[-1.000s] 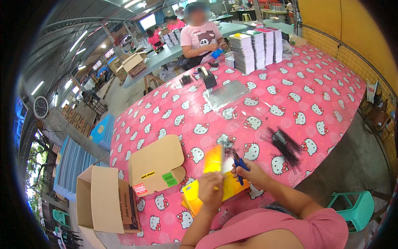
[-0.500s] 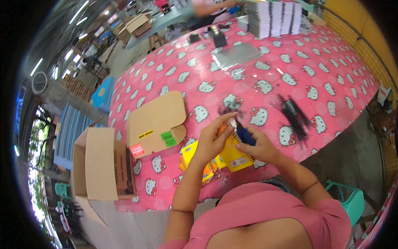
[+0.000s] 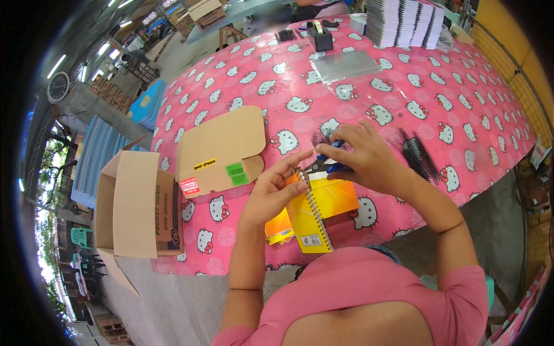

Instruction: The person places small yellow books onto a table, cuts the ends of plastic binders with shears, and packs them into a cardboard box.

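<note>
My left hand [image 3: 272, 193] holds a yellow spiral-bound notebook [image 3: 304, 222] by its upper end, with the thumb on the cover. The metal coil runs down the notebook's right side. In my right hand [image 3: 369, 160] is a pair of blue-handled pliers [image 3: 321, 166], their dark jaws at the top end of the coil near my left fingertips. Whether the jaws grip the wire is too small to tell. Another yellow-orange notebook [image 3: 344, 199] lies beneath on the right, and more notebooks [image 3: 278, 229] are partly covered on the left.
Left of my hands lies a flat cardboard piece [image 3: 222, 150] with stickers, beside an open carton [image 3: 135, 207]. Black spiral coils [image 3: 420, 155] rest on the pink tablecloth [image 3: 300, 124] at right. Farther back are a plastic sheet [image 3: 346, 65], a tape dispenser [image 3: 319, 37] and stacked notebooks [image 3: 398, 26].
The held notebook has turned, so its coil now shows along its right side. My right hand has moved up and over with the pliers, which now point left at the coil's end.
</note>
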`<state>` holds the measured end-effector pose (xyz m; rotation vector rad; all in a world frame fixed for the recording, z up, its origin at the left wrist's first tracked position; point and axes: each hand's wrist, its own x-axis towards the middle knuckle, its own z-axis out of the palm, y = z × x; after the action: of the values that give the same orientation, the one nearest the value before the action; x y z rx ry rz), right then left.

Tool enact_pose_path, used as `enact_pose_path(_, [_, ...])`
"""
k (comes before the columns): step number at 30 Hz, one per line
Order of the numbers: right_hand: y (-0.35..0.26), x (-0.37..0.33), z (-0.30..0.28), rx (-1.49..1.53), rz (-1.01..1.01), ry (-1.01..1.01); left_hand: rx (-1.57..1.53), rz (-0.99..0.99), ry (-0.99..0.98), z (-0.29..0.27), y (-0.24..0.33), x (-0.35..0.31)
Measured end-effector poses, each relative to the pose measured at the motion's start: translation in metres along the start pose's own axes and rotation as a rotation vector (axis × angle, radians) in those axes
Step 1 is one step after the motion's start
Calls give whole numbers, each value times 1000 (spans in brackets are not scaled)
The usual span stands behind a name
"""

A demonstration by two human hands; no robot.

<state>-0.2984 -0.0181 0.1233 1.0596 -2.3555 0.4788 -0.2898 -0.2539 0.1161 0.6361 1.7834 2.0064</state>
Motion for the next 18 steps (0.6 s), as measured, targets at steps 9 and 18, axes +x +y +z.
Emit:
enact_pose_path(9, [6,7,3,-78,-83,20,-58,-28,-40,-2,-1,0])
enact_pose_path(18, [16,10,-5,-14,-117,29,-85,-50,0,5,0,4])
